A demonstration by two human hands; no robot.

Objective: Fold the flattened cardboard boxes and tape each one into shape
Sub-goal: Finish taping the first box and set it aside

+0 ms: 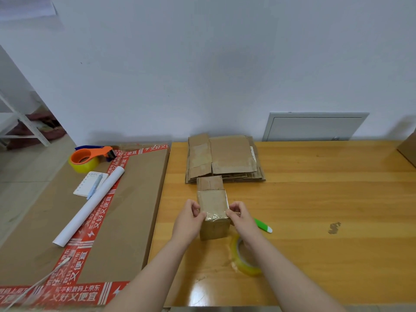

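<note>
A: Status?
B: One box (212, 212) was folded and top-taped, on the table (315, 199). The left hand (190, 219) and right hand (239, 216) each had a pinching grip on its upper corners.
A: Remaining?
B: The flat stack (225, 161) behind it looked unfolded.

Faced a plain white painted wall (202, 64) from 10 to 2 o'clock. Found a grey rectangular metal hatch panel (315, 128) set low in it at 2 o'clock, just above a glossy orange-brown wooden tabletop (326, 199) spreading from 3 to 6 o'clock. Caught a soft pale glare on the wood near 6 o'clock. Glimpsed pale beige floor tiles (18, 172) and a white metal rack frame (27, 121) at 9 o'clock, and a white paper sheet (27, 7) on the wall at 11 o'clock.
</note>
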